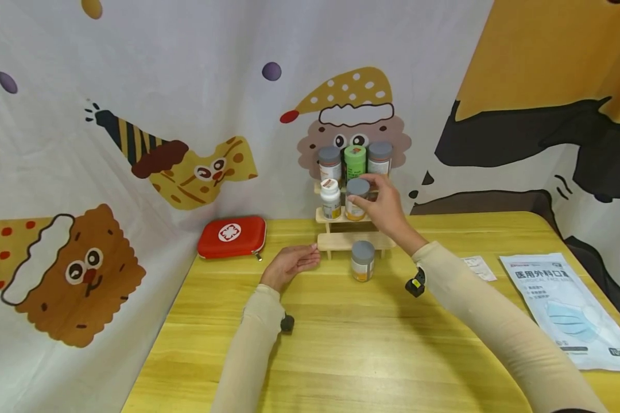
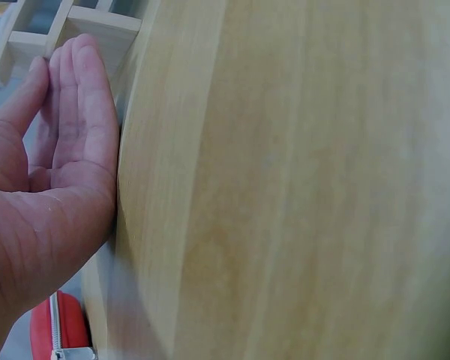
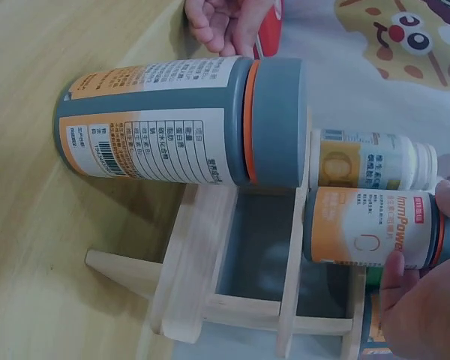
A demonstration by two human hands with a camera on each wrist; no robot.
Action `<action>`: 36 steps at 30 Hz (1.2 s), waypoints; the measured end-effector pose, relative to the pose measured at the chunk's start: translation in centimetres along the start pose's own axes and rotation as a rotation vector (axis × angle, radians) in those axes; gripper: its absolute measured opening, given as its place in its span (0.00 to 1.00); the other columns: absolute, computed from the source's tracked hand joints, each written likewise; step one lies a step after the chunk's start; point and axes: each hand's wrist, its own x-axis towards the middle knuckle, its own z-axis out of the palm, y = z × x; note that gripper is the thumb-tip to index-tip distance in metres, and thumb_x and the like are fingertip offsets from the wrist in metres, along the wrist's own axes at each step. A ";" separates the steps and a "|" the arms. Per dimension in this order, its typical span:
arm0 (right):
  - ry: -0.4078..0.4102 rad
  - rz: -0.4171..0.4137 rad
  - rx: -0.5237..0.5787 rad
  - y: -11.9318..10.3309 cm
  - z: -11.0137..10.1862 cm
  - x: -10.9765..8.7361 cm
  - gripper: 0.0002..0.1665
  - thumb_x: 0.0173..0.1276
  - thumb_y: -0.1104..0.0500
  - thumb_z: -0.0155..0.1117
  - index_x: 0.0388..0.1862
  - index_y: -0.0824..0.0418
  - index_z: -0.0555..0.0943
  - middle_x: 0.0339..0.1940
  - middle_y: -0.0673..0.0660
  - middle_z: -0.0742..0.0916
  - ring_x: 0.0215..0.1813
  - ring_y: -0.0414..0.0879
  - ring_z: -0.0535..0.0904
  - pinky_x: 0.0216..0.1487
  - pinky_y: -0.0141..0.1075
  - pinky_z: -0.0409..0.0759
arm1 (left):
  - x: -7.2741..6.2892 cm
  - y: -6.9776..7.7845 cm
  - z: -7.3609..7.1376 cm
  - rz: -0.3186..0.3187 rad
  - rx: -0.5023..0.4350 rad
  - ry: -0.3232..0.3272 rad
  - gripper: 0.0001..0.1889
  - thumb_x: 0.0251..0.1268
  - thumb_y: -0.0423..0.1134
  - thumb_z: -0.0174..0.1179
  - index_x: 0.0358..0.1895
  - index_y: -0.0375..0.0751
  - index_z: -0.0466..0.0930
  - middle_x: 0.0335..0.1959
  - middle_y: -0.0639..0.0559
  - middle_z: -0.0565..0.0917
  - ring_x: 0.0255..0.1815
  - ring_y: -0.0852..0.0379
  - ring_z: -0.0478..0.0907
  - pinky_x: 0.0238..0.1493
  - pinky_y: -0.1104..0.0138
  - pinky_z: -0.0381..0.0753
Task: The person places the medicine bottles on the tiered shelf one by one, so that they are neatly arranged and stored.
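Note:
My right hand (image 1: 386,207) grips a grey-lidded supplement jar (image 3: 371,226) with an orange and white label, at the middle step of a small wooden tiered rack (image 1: 341,241). Left of that jar stands a white bottle (image 1: 330,201). On the top step are a green canister (image 1: 355,162) and two grey-lidded jars, one at the left (image 1: 329,164) and one at the right (image 1: 380,158). Another grey-lidded jar (image 1: 363,261) stands on the table before the rack. My left hand (image 1: 292,265) rests on the table, straight fingertips at the rack's lower left end.
A red zippered first-aid case (image 1: 232,237) lies at the back left of the wooden table (image 1: 341,355). At the right are a face mask packet (image 1: 568,310) and a small white packet (image 1: 479,268). A cartoon-printed curtain (image 1: 212,103) hangs right behind the rack.

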 end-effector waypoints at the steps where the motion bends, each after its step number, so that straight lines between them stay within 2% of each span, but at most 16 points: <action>1: 0.008 0.011 -0.001 0.0 0.0 0.0 0.36 0.69 0.54 0.79 0.70 0.62 0.74 0.62 0.63 0.79 0.62 0.56 0.78 0.59 0.48 0.84 | 0.0 0.0 0.0 -0.002 -0.002 0.003 0.15 0.75 0.37 0.67 0.54 0.28 0.86 0.45 0.41 0.92 0.43 0.54 0.91 0.54 0.63 0.93; 6: 0.040 0.039 -0.011 0.0 -0.2 0.0 0.36 0.69 0.54 0.79 0.69 0.64 0.72 0.61 0.64 0.81 0.63 0.57 0.78 0.61 0.48 0.83 | 0.0 0.1 0.0 -0.011 -0.003 0.007 0.15 0.74 0.37 0.68 0.55 0.28 0.86 0.44 0.42 0.92 0.45 0.54 0.91 0.54 0.63 0.93; 14: 0.075 0.000 -0.085 -0.5 0.4 0.1 0.35 0.68 0.54 0.80 0.67 0.64 0.73 0.60 0.64 0.80 0.61 0.58 0.80 0.56 0.47 0.85 | 0.0 0.2 -0.1 -0.008 0.009 0.004 0.16 0.75 0.38 0.67 0.55 0.27 0.85 0.45 0.42 0.92 0.45 0.54 0.91 0.56 0.62 0.92; 23: 0.102 -0.026 -0.185 -0.8 0.7 0.2 0.35 0.69 0.53 0.79 0.66 0.66 0.74 0.60 0.66 0.80 0.59 0.60 0.80 0.55 0.50 0.85 | 0.1 0.1 -0.1 -0.002 0.001 -0.004 0.16 0.75 0.37 0.67 0.55 0.27 0.85 0.42 0.43 0.92 0.43 0.55 0.91 0.54 0.63 0.93; 31: 0.115 -0.007 -0.215 -0.8 1.0 0.2 0.36 0.69 0.51 0.79 0.66 0.67 0.73 0.59 0.66 0.80 0.59 0.60 0.80 0.57 0.53 0.82 | 0.3 -0.1 -0.2 0.000 0.003 -0.005 0.14 0.75 0.38 0.67 0.53 0.28 0.86 0.44 0.41 0.92 0.42 0.55 0.91 0.54 0.64 0.93; 36: 0.120 -0.008 -0.216 -0.6 1.2 0.2 0.36 0.69 0.52 0.79 0.66 0.66 0.73 0.58 0.66 0.80 0.58 0.60 0.80 0.56 0.53 0.82 | 0.4 -0.2 -0.3 0.001 0.000 -0.008 0.14 0.75 0.38 0.67 0.53 0.28 0.86 0.42 0.44 0.92 0.42 0.55 0.91 0.54 0.64 0.93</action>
